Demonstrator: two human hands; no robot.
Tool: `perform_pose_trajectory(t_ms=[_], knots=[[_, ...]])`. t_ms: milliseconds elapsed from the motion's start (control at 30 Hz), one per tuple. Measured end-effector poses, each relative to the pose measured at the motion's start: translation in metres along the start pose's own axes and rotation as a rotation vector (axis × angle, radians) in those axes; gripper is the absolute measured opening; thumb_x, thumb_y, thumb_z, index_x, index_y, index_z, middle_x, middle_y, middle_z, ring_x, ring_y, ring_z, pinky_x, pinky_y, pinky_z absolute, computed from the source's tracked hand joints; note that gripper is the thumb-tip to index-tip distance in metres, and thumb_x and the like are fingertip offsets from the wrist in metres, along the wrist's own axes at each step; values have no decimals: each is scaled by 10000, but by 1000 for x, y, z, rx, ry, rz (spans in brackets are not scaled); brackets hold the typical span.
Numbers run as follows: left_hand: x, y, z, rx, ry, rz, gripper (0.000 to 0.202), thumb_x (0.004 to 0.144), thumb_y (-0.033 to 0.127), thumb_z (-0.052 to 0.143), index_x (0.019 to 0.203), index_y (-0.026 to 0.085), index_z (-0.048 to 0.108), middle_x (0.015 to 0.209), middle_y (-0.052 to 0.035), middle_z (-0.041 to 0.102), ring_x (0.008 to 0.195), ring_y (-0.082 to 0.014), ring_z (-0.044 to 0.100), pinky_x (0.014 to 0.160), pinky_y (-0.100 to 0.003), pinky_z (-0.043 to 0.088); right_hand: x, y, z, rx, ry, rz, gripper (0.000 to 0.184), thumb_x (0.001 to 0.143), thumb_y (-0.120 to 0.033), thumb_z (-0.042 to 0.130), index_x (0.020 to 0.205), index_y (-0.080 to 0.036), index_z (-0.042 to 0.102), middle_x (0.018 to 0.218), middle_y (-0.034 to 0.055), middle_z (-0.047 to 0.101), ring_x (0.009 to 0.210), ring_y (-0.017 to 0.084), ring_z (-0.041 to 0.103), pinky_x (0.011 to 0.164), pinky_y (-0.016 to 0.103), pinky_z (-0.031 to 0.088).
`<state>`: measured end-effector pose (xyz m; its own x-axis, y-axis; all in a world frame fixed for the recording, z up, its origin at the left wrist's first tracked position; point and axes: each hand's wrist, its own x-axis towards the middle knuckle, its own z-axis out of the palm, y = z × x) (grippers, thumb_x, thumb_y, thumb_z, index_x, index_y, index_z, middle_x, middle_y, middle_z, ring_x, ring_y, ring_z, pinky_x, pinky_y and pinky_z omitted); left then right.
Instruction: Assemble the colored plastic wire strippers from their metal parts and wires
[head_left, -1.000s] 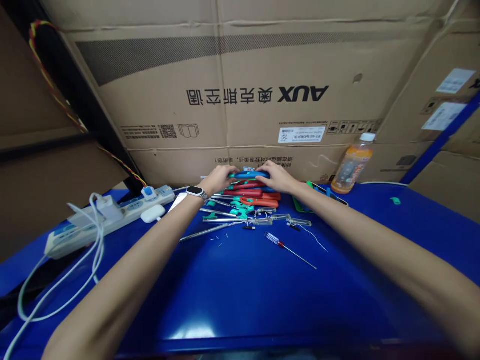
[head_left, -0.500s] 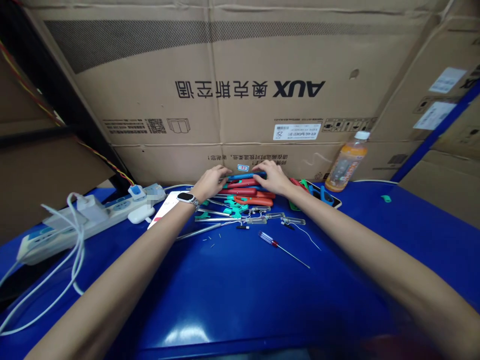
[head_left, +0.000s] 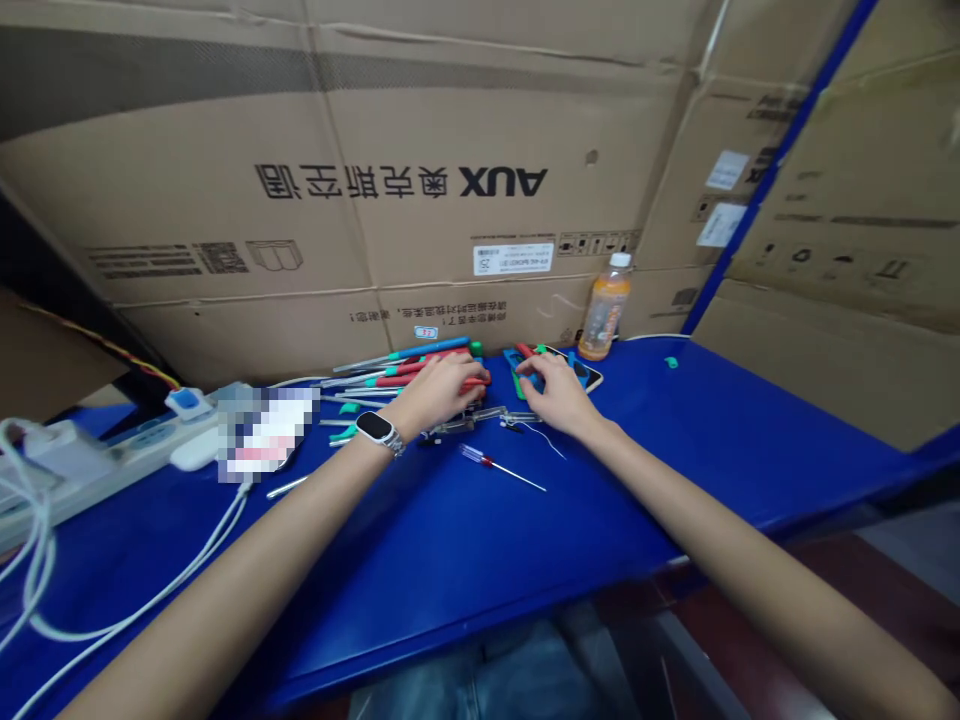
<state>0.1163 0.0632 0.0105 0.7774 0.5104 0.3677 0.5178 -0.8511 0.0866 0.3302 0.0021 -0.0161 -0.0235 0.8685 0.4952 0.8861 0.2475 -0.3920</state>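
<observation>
My left hand (head_left: 442, 388) lies over a pile of long-necked lighters, its fingers curled round the end of a red lighter (head_left: 475, 380). A blue lighter (head_left: 435, 348) lies behind it, and metal necks (head_left: 360, 382) point left. My right hand (head_left: 559, 392) is just right of the pile, fingers bent and apart, beside blue, red and green casing pieces (head_left: 513, 360) that its fingers partly cover. In front lie clear lighter tanks (head_left: 491, 412) with thin wires. A screwdriver (head_left: 499, 463) with a clear handle rests nearer to me.
An orange drink bottle (head_left: 604, 310) stands by the cardboard wall (head_left: 420, 120). A phone (head_left: 594, 380) lies under the casing pieces. A power strip (head_left: 142, 440) and white cables (head_left: 202, 565) occupy the left. A small green part (head_left: 671, 361) lies far right.
The view has swung to the right. My right hand has left the lighter pile and moved right to the casing pieces. My left hand has come down over the red handles.
</observation>
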Motion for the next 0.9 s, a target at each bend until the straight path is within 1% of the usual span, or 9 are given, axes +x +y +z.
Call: perform_pose_trajectory(t_ms=[67, 133, 267, 400, 500, 567, 733, 833, 900], knots=[[16, 9, 11, 40, -50, 22, 187, 949, 262, 511, 1052, 194, 652, 1052, -80, 665, 1014, -252, 602, 899, -395, 450, -8, 9, -5, -92, 1, 96, 201, 866, -269, 542, 1026, -202, 644, 1059, 109, 658, 1012, 295, 548, 849, 428, 432], [32, 14, 22, 89, -77, 19, 177, 937, 242, 521, 1041, 188, 654, 1051, -86, 658, 997, -252, 603, 890, -392, 449, -12, 16, -9, -207, -3, 168, 255, 863, -327, 562, 1066, -189, 631, 1107, 137, 645, 1036, 325, 529, 854, 453, 415], [61, 17, 40, 127, -76, -3, 208, 907, 160, 514, 1061, 177, 652, 1073, -110, 645, 1035, -280, 592, 891, -411, 447, -8, 20, -12, -372, -53, 204, 375, 862, -390, 575, 1148, -149, 599, 1170, 199, 630, 1084, 363, 511, 880, 476, 383], [78, 16, 48, 157, -44, -20, 322, 890, 117, 505, 1197, 151, 597, 1201, -162, 588, 1095, -315, 555, 890, -442, 438, 1, 20, -11, -372, -118, 208, 349, 886, -349, 537, 1151, -133, 604, 1084, 195, 686, 1061, 371, 548, 875, 464, 364], [86, 16, 50, 176, -26, 8, 370, 894, 109, 503, 1253, 178, 566, 1334, -152, 537, 1178, -321, 501, 914, -446, 413, 4, 23, -10, -338, -100, 207, 306, 905, -285, 497, 1160, -155, 609, 1032, 164, 711, 1028, 353, 571, 855, 442, 354], [90, 15, 48, 194, -29, 42, 334, 911, 123, 496, 1227, 184, 584, 1339, -138, 555, 1179, -318, 497, 910, -443, 401, 4, 26, -9, -313, -72, 184, 282, 922, -252, 469, 1147, -168, 615, 1032, 148, 715, 1007, 333, 579, 843, 427, 347], [91, 13, 34, 217, -43, 72, 196, 946, 184, 492, 1081, 164, 633, 1108, -118, 668, 1060, -292, 556, 880, -422, 390, 0, 29, -10, -199, 60, 97, 202, 938, -219, 466, 1049, -192, 633, 996, 103, 722, 917, 288, 583, 804, 390, 341], [72, 11, 12, 216, -10, 111, 177, 961, 196, 482, 1089, 158, 598, 1113, -107, 660, 1043, -266, 567, 879, -394, 388, -7, 21, -14, -98, 129, -20, 159, 924, -205, 501, 1016, -200, 631, 996, 79, 717, 907, 272, 576, 795, 380, 344], [46, 12, -6, 211, -9, 138, 151, 965, 211, 484, 1077, 157, 569, 1081, -100, 657, 987, -247, 585, 853, -370, 397, -13, 9, -17, -17, 125, -144, 149, 912, -198, 529, 1027, -201, 623, 978, 68, 706, 909, 258, 575, 802, 375, 352]])
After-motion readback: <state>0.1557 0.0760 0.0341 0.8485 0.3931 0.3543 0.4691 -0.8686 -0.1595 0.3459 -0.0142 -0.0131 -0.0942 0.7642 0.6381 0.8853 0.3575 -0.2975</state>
